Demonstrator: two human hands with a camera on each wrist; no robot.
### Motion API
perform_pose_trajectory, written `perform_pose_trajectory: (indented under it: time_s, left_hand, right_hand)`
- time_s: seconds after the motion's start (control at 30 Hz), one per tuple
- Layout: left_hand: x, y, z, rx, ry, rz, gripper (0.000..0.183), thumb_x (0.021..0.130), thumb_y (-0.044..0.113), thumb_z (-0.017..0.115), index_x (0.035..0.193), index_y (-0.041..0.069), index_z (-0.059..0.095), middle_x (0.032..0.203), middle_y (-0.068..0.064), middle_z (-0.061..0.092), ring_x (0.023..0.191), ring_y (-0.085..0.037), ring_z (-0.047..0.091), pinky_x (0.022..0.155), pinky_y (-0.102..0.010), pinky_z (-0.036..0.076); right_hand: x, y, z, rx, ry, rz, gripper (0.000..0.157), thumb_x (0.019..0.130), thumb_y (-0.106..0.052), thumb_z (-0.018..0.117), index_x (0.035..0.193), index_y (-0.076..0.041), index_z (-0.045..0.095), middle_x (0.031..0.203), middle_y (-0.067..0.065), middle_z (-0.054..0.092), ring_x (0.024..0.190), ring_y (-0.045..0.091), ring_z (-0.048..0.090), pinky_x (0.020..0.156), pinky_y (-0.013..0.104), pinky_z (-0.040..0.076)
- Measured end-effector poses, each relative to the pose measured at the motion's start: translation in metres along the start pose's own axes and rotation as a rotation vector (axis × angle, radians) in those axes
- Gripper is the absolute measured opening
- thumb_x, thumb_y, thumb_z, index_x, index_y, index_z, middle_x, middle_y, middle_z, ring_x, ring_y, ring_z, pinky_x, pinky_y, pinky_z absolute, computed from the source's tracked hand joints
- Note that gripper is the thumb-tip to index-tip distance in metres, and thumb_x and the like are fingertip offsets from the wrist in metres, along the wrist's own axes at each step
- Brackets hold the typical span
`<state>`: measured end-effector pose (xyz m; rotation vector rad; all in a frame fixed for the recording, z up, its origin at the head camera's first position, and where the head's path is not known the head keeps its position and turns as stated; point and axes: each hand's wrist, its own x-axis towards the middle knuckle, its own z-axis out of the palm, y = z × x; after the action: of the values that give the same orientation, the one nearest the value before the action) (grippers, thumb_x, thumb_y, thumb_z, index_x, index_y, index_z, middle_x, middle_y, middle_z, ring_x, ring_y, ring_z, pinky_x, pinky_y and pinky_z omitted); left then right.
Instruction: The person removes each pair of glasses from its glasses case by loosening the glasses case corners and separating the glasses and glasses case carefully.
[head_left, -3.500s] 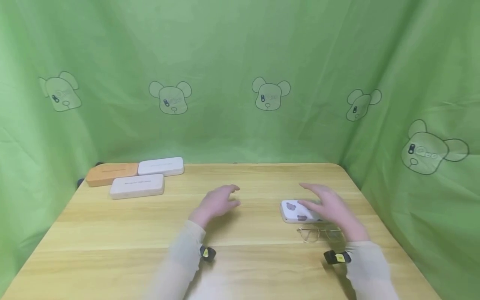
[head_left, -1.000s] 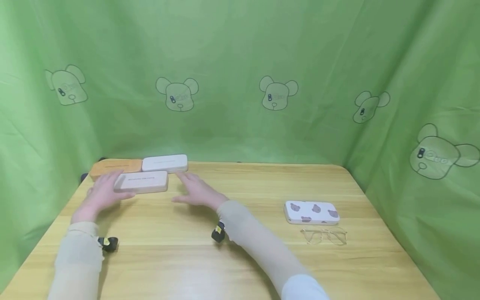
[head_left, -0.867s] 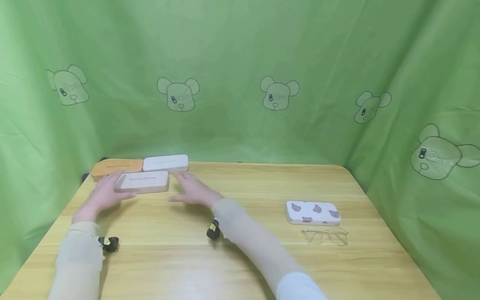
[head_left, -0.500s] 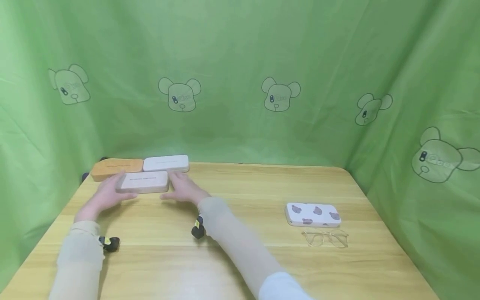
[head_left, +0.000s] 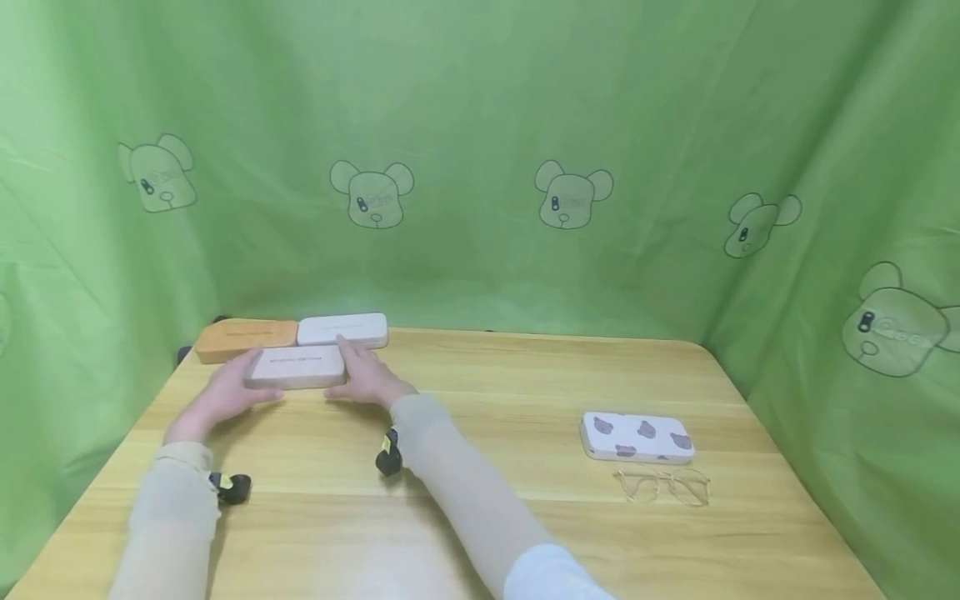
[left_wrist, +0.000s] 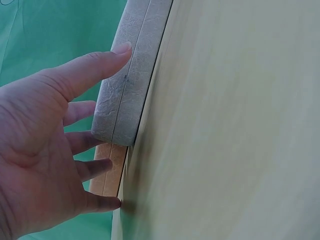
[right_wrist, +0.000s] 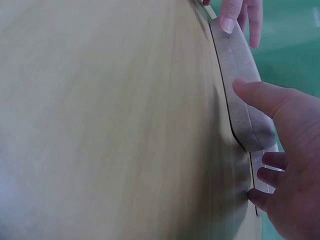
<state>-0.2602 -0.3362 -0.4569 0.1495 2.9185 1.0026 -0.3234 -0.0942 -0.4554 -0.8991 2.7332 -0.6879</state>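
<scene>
Both hands are at the ends of a pale grey glasses case (head_left: 295, 368) at the table's back left. My left hand (head_left: 225, 390) holds its left end; in the left wrist view the thumb lies against the front side of the grey case (left_wrist: 136, 82), with fingers reaching behind. At the other end is my right hand (head_left: 367, 379); the right wrist view shows its thumb on the front side of the grey case (right_wrist: 235, 57). Behind stand an orange glasses case (head_left: 247, 337) and a white glasses case (head_left: 342, 327), side by side. The fingertips behind the grey case are partly hidden.
At the right of the wooden table (head_left: 480, 467) lies a white case with brown bear heads (head_left: 637, 436). Thin-framed eyeglasses (head_left: 663, 485) lie just in front of it. A green curtain (head_left: 465, 250) encloses the back and sides.
Both hands have moved from the middle and right to the grey case at the left. The right hand has since closed in on its right end. The head view has shifted slightly.
</scene>
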Motion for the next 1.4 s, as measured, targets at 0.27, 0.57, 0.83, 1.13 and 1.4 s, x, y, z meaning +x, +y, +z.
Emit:
perform_pose_trajectory:
  time_s: [0.27,0.57,0.83,1.13,1.4]
  left_hand:
    - [0.002,-0.001,0.0,-0.01,0.012,-0.005,0.104,0.082,0.036,0.075,0.151,-0.009,0.012,0.153,-0.038,0.017,0.139,-0.057,0.019,0.115,-0.068,0.016]
    - [0.002,0.004,0.0,-0.029,0.009,-0.013,0.102,0.082,0.032,0.076,0.151,-0.009,0.012,0.154,-0.038,0.017,0.14,-0.057,0.019,0.115,-0.068,0.015]
    - [0.002,0.005,0.002,-0.027,0.007,-0.023,0.101,0.082,0.029,0.076,0.151,-0.009,0.013,0.153,-0.038,0.018,0.14,-0.056,0.019,0.115,-0.067,0.015]
    - [0.004,0.005,0.001,-0.014,0.028,-0.028,0.1,0.081,0.027,0.077,0.15,-0.009,0.015,0.152,-0.038,0.02,0.139,-0.057,0.021,0.115,-0.067,0.016]
    - [0.003,0.003,-0.002,0.007,0.051,-0.038,0.099,0.08,0.027,0.078,0.149,-0.01,0.018,0.15,-0.04,0.023,0.137,-0.058,0.024,0.114,-0.068,0.018]
  right_hand:
    - [0.004,-0.007,0.004,-0.001,0.029,0.025,0.102,0.084,-0.034,0.075,0.157,-0.012,0.008,0.16,0.01,0.029,0.146,0.024,0.033,0.121,0.034,0.028]
    - [0.012,-0.007,0.01,-0.047,0.057,0.12,0.099,0.082,-0.035,0.077,0.156,-0.012,0.015,0.157,0.011,0.034,0.141,0.026,0.041,0.118,0.034,0.035]
    - [0.016,-0.008,0.014,-0.112,0.085,0.163,0.088,0.082,-0.036,0.076,0.153,-0.013,0.028,0.153,0.008,0.039,0.138,0.023,0.043,0.115,0.034,0.038]
    - [0.021,-0.006,0.016,-0.211,0.112,0.117,0.074,0.083,-0.038,0.075,0.143,-0.012,0.04,0.142,0.005,0.049,0.13,0.019,0.05,0.112,0.029,0.041]
    - [0.021,-0.006,0.017,-0.212,0.119,0.084,0.076,0.083,-0.04,0.075,0.143,-0.012,0.039,0.141,0.005,0.05,0.13,0.019,0.05,0.112,0.029,0.041]
